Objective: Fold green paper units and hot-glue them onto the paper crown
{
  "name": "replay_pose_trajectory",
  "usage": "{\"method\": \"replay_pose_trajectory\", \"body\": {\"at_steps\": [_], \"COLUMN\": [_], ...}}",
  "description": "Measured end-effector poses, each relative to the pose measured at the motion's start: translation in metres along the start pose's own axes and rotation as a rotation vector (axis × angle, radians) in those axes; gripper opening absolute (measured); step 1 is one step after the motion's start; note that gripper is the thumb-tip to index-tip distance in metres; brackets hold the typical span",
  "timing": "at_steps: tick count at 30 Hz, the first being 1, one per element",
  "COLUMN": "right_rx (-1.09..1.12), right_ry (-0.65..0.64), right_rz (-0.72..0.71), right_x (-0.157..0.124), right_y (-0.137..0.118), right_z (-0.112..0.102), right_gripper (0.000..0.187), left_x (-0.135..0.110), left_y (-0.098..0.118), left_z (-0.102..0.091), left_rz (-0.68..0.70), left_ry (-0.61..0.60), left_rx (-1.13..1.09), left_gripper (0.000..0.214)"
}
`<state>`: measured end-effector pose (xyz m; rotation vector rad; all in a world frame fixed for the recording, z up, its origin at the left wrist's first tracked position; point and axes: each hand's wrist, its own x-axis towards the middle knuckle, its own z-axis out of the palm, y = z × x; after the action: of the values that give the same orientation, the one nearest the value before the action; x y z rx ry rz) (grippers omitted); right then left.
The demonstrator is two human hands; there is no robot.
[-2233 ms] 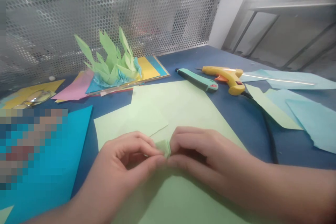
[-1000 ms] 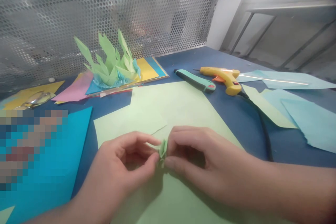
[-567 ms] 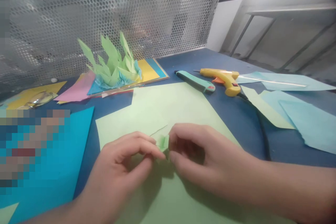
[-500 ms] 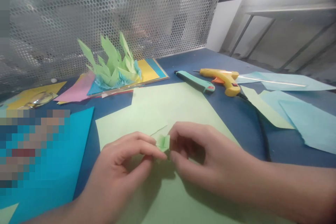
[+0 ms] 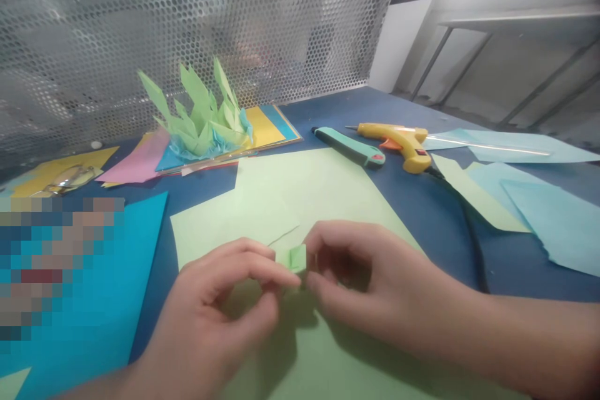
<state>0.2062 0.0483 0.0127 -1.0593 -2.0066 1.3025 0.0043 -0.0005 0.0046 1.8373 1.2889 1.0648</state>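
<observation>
A small folded piece of light green paper is held between my two hands, above a large light green sheet. My left hand has its forefinger stretched along the near side of the piece, the thumb bent underneath. From the right, the thumb and fingertips of my right hand pinch its edge. The fingers cover part of the piece, so its full shape is hidden. Under the hands, their shadows fall on the sheet.
Behind stands a green paper plant on stacked coloured paper. A teal-handled cutter and a yellow glue gun, with a black cord, lie right of centre. Blue sheets lie far right; a bright blue sheet lies left.
The folded paper has turned slightly, so a flat square flap now faces me. My left thumb has shifted a little away from the forefinger. My right hand has moved very slightly.
</observation>
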Motion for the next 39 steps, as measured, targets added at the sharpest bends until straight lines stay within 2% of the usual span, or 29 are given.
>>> {"method": "replay_pose_trajectory", "body": {"at_steps": [4, 8, 10, 14, 18, 20, 31, 36, 39], "right_rx": [-0.028, -0.104, -0.115, -0.129, -0.139, -0.141, -0.131, -0.122, -0.108], "right_ry": [0.039, 0.11, 0.114, 0.119, 0.128, 0.129, 0.076, 0.064, 0.041], "right_rz": [-0.124, -0.314, -0.343, -0.326, -0.319, -0.324, -0.319, -0.294, -0.256], "right_x": [-0.004, -0.01, -0.011, -0.01, -0.009, -0.009, -0.01, -0.009, -0.009], "right_y": [0.0, 0.0, 0.001, 0.002, 0.001, 0.002, 0.006, 0.004, 0.001], "right_z": [0.002, 0.006, 0.006, 0.005, 0.005, 0.005, 0.008, 0.009, 0.006], "right_gripper": [0.012, 0.017, 0.018, 0.019, 0.02, 0.02, 0.021, 0.02, 0.023], "left_x": [-0.001, -0.003, -0.003, -0.003, 0.0, 0.0, 0.006, 0.011, 0.016], "left_y": [0.005, 0.006, 0.005, 0.002, 0.002, 0.002, 0.002, 0.008, 0.013], "left_z": [0.002, 0.001, 0.001, 0.003, 0.006, 0.006, 0.0, 0.004, 0.005], "left_rz": [0.047, 0.009, -0.026, -0.123, -0.31, -0.351, -0.357, -0.337, -0.339], "left_ry": [0.009, -0.039, -0.077, -0.1, -0.133, -0.147, -0.16, -0.111, -0.082], "left_rx": [0.053, -0.038, -0.066, -0.119, -0.33, -0.375, -0.372, -0.319, -0.272], "left_gripper": [0.028, 0.019, 0.019, 0.02, 0.013, 0.012, 0.01, 0.01, 0.02]}}
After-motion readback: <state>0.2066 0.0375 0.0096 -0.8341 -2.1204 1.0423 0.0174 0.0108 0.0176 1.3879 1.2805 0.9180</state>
